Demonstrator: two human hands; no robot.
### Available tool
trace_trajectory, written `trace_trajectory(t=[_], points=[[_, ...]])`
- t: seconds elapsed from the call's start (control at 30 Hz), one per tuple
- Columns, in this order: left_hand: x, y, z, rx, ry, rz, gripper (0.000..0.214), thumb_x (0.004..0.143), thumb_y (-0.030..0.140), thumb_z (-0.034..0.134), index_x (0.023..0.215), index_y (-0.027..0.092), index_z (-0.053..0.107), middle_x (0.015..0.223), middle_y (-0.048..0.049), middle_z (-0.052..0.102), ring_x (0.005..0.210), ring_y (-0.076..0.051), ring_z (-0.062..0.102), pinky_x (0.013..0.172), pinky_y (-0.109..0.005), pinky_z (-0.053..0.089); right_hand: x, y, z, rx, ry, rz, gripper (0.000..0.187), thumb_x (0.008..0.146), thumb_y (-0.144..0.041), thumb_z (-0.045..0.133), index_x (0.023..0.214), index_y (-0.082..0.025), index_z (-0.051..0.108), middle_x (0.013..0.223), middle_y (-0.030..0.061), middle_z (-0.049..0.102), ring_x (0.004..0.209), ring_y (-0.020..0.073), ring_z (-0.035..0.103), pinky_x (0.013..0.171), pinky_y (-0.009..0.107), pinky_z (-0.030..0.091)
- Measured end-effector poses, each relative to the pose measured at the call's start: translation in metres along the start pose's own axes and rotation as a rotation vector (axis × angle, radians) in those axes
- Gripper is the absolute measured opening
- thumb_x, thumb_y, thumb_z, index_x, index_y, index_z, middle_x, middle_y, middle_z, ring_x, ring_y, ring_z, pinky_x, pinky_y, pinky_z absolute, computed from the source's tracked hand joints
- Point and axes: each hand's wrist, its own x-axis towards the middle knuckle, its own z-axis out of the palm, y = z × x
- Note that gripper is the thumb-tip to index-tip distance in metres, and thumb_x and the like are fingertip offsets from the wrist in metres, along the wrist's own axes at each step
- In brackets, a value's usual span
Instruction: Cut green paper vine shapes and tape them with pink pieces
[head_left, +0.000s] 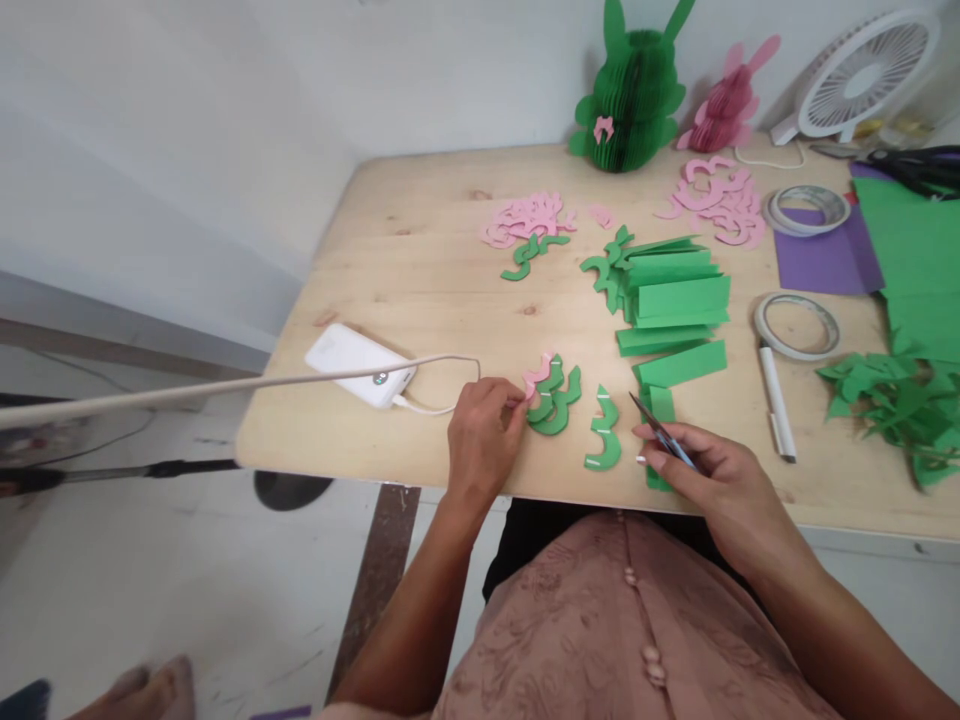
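Note:
My left hand (486, 432) is closed, thumb and forefinger pinching the edge of a small curved pink paper piece (538, 374). That piece lies against a little pile of wavy green paper cutouts (556, 405), some with white strips on them. In my right hand (701, 468) is a pair of slim pointed tweezers (670, 440), dark at the tip and blue along the body, pointing up and left. Between the hands a single green cutout (606, 432) with white strips lies flat. Folded green paper strips (679, 300) fan out beyond my right hand.
A white power bank (352, 360) with a cable sits at left. Pink cutouts (529, 218), a green honeycomb paper rabbit (634, 100), a pink one (727, 108) and a fan (862, 80) are behind. Tape rolls (798, 347), a marker (777, 405) and green scraps (892, 400) lie right.

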Motion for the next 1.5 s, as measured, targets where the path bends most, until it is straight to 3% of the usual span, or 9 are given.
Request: trace_trajectory(t=[1.27,1.5], points=[[-0.0011,-0.0001,-0.0008,0.007,0.004,0.001,0.008,0.086,0.019,0.056,0.088,0.021,0.064,0.088,-0.0039,0.068,0.084,-0.021,0.058,0.078,-0.034,0.048,-0.0011,0.0032,-0.0020,0.016,-0.024,-0.012,0.038,0.063,-0.050,0.078,0.090,-0.024,0.076,0.097,0.0053,0.076,0.091,0.0237,0.067,0.084,0.037,0.052],[-0.0095,-0.0018,-0.0018,-0.018,0.078,0.045,0.017,0.087,0.016,0.053,0.101,0.020,0.062,0.102,-0.0068,0.067,0.098,-0.021,0.060,0.086,-0.036,0.049,-0.0004,0.0055,-0.0028,-0.010,-0.019,-0.036,0.039,0.065,-0.051,0.076,0.093,-0.023,0.076,0.097,0.0054,0.075,0.090,0.0235,0.067,0.082,0.036,0.052]])
